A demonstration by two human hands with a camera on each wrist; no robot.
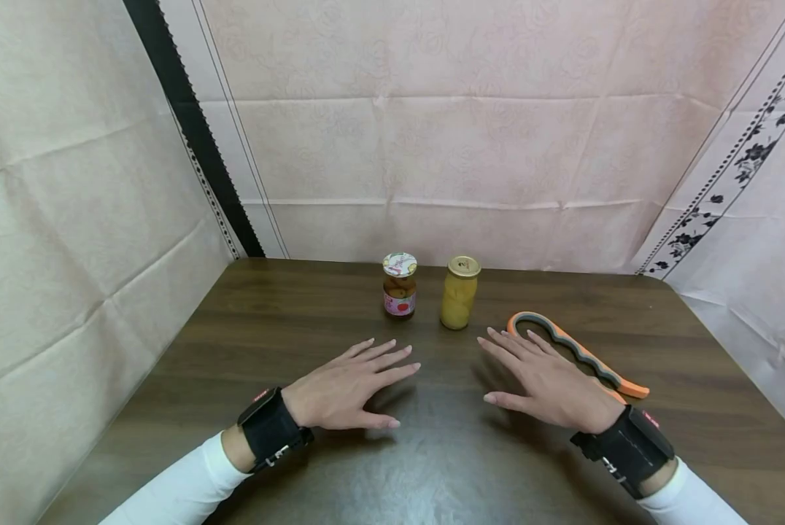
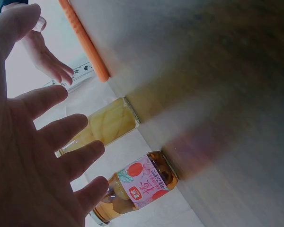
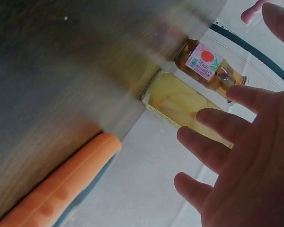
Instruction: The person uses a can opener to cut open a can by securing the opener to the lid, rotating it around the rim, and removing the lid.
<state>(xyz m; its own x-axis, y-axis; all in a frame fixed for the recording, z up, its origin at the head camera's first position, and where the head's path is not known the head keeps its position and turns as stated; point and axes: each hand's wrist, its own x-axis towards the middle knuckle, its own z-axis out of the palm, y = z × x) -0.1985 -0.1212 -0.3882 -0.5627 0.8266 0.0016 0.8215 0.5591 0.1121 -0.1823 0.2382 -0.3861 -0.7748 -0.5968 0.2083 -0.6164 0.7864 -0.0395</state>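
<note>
left hand (image 1: 340,394) and right hand (image 1: 553,383) are spread wide over the desk (image 1: 425,467), palms down, fingers apart. beyond them two jars stand upright: a pink-labelled jar (image 1: 400,286) ahead of the left fingertips and, just beside it, a yellow jar (image 1: 459,297) nearer the right fingers. an orange-and-grey curved tool (image 1: 583,355) lies beside the right hand, partly hidden by it. only the head view shows the yellow jar's gold lid (image 1: 464,266) from above; only the right wrist view shows a barcode (image 3: 194,62) on the pink-labelled jar.

pink jar label (image 2: 149,177) | Chinese characters (image 2: 144,187), too small to read | barcode (image 3: 194,62)
</note>
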